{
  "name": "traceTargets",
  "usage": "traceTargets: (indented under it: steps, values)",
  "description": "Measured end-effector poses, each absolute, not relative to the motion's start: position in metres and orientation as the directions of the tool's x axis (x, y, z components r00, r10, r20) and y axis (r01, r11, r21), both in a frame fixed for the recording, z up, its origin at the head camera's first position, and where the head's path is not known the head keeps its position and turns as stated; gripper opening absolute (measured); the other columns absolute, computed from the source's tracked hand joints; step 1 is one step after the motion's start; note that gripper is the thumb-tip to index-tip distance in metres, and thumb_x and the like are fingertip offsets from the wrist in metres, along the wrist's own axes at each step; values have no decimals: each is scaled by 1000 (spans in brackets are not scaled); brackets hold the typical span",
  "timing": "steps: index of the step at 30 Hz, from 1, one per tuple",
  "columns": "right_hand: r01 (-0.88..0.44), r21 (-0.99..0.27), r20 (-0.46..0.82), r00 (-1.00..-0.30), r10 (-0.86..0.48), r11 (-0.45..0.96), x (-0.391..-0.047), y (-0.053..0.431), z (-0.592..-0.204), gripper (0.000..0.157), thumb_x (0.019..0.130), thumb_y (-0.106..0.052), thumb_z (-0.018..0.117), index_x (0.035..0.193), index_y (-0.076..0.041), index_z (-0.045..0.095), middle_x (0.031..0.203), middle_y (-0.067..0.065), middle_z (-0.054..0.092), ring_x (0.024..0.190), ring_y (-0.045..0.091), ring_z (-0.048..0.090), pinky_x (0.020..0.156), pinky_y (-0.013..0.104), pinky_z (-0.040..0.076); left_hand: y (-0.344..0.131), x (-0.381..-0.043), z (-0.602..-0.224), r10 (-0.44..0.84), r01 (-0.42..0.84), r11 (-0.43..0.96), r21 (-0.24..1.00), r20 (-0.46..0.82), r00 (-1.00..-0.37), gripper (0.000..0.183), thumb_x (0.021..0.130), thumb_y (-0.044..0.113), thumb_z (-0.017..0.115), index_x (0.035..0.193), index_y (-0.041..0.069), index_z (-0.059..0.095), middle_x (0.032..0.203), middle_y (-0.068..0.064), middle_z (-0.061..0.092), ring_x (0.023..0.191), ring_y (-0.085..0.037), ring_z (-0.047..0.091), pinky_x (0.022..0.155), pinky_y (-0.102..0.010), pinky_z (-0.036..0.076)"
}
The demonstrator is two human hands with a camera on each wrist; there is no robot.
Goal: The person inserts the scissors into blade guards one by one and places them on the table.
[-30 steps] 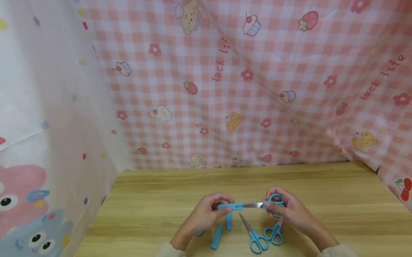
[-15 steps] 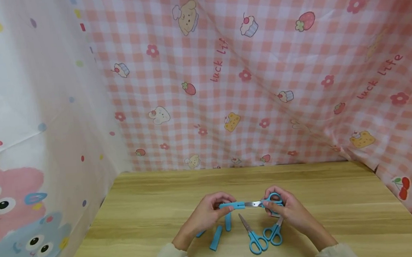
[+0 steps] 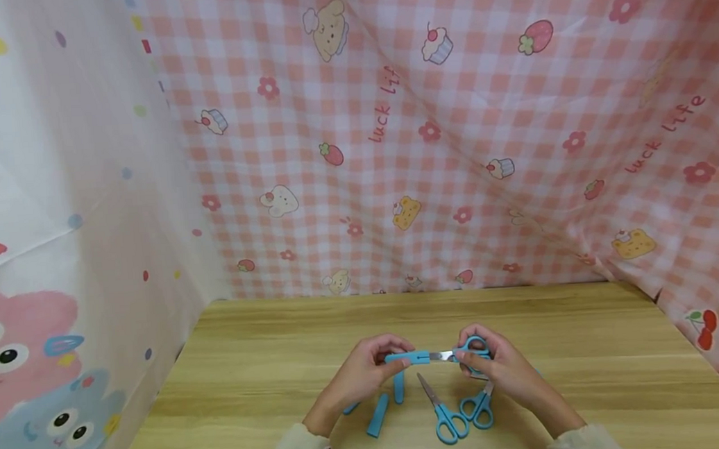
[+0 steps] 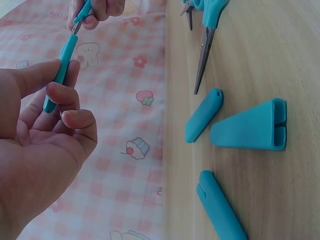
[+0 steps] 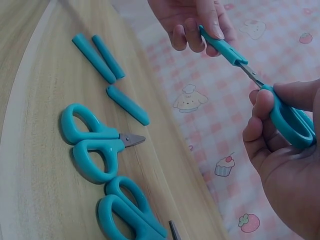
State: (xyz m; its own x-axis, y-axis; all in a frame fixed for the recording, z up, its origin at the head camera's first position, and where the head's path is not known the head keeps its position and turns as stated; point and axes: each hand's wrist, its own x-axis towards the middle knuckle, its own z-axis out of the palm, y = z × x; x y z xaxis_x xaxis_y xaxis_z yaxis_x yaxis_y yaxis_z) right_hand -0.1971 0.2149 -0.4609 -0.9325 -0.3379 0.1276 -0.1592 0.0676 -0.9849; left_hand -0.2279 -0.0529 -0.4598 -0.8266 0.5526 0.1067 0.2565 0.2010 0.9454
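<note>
In the head view my left hand (image 3: pixel 369 366) pinches a blue blade cover (image 3: pixel 408 358) between thumb and fingers. Opposite it, my right hand (image 3: pixel 494 358) holds a pair of blue-handled scissors (image 3: pixel 476 345) by the handles. The blade tips are inside the cover's mouth, and a short stretch of metal blade (image 5: pixel 251 73) still shows between cover and handles. Both things are held above the table. Below the hands lie more scissors (image 3: pixel 448 420) and another pair (image 3: pixel 480 409) with similar blue handles, the latter partly hidden behind my right hand.
Loose blue covers lie on the wooden table (image 3: pixel 266 328): one cover (image 4: pixel 252 125) with its slot facing the camera, a second cover (image 4: pixel 204 116) and a third cover (image 4: pixel 220 207). A pink checked cloth (image 3: pixel 310 242) hangs behind the table; a white printed cloth (image 3: pixel 118 269) hangs at left.
The scissors have slid further into the cover, so less blade shows. My right hand has shifted slightly left and my left hand slightly right.
</note>
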Motion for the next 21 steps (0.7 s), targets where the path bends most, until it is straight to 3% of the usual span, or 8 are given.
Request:
traceTargets:
  steps: [5,12,18,21]
  values:
    - [-180,-982,146,-926,-349,65,-197,213,-461,23,98,-12,61,107,5,49,80,5,58,70,11,58,66,26,52,-51,-227,-458,551,249,201,947,101,-829,16,96,14,66,112,13,69,103,-2,70,86,-11,65,71,-23,51]
    - [-189,-979,150,-922,-356,77,-198,212,-460,23,99,-14,61,107,4,49,80,6,59,71,13,58,67,29,51,-49,-226,-457,544,247,203,948,101,-833,16,95,14,67,111,14,69,100,-3,70,79,-16,60,64,-20,46]
    - [-201,-976,159,-918,-363,82,-198,211,-461,23,99,-14,61,106,4,49,78,6,58,70,17,58,68,32,50,-48,-226,-457,546,241,202,949,96,-832,16,95,13,67,111,13,69,99,-4,70,75,-13,58,61,-19,43]
    - [-196,-977,154,-919,-362,83,-197,209,-460,23,99,-14,61,106,4,49,77,7,58,68,16,56,53,26,44,-48,-226,-457,548,239,197,951,95,-831,16,95,12,66,111,12,69,100,-4,70,76,-10,59,62,-19,44]
